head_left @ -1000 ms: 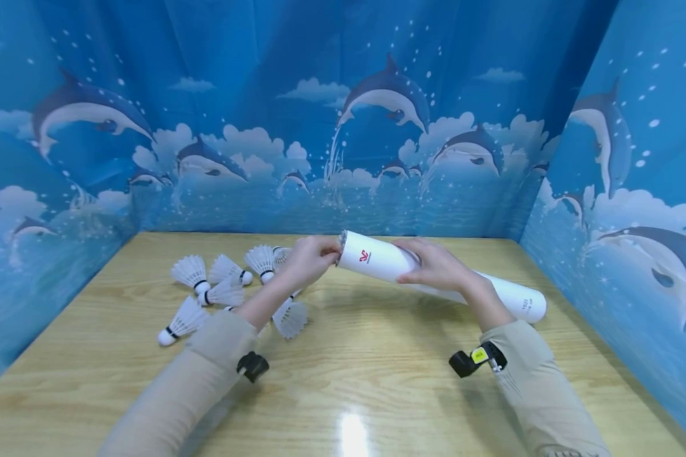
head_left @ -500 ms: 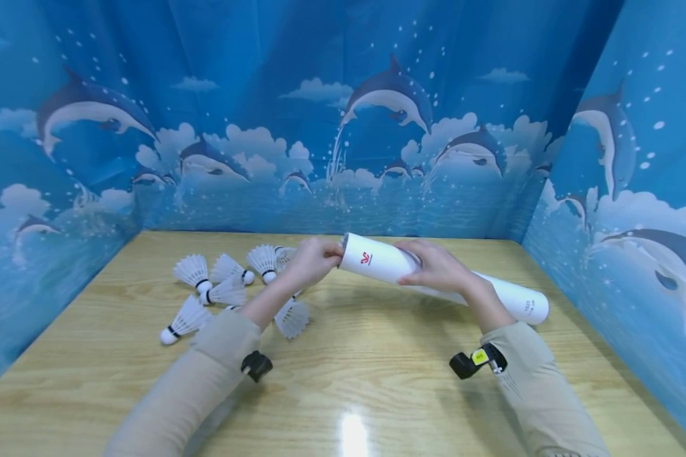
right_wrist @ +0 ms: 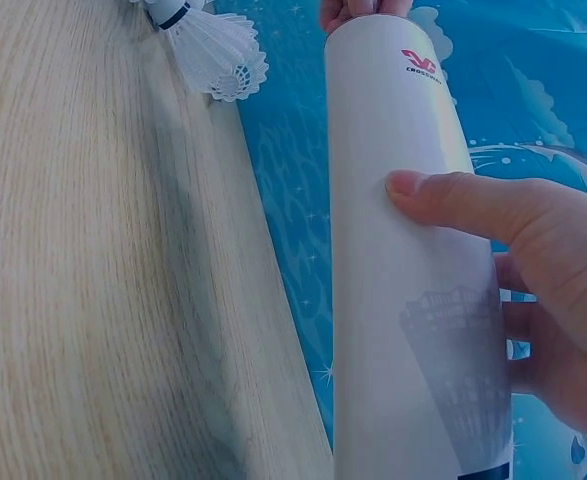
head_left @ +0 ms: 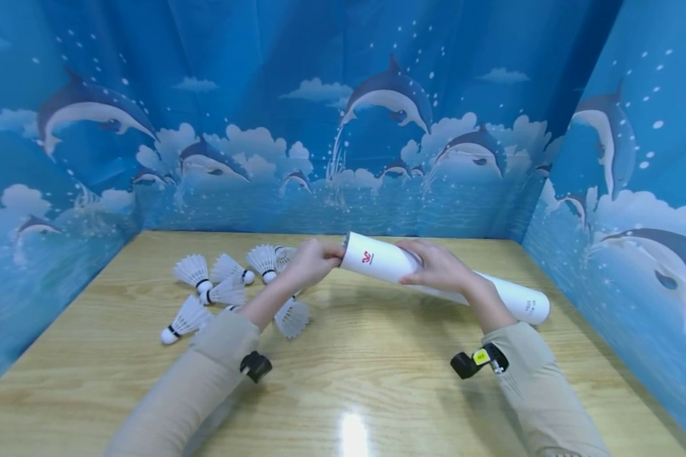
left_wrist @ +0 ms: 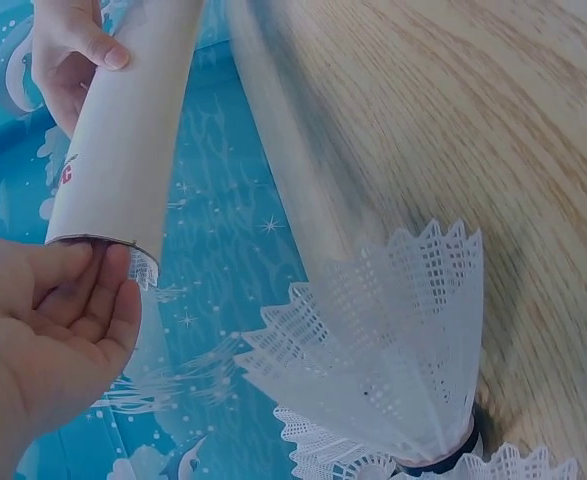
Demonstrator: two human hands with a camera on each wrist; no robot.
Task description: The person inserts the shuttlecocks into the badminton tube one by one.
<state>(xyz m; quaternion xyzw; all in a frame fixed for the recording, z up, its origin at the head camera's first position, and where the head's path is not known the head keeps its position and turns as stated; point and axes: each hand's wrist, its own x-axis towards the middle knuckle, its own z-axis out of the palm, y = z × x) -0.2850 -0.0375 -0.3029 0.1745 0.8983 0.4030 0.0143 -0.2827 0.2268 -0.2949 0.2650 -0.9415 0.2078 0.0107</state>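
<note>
- Shuttlecock tube [head_left: 377, 257]: white, held tilted; its long axis runs from the raised mouth at the person's left down to the far end at the right, low over the table [head_left: 400, 393].
- Left hand [head_left: 311, 263] is nearer the mouth, touching it. Fingers are bent, tips inside and hidden; cannot tell whether they pinch anything.
- Mesh skirt edge [left_wrist: 145, 268] shows at the mouth, just beside those fingers.
- Right hand [head_left: 434, 263] grips the tube partway along, thumb on the near side, fingers curled round the other.
- Loose shuttlecocks [head_left: 185, 317] lie on the table to the left, pointing various ways, near the left forearm [head_left: 206, 374].
</note>
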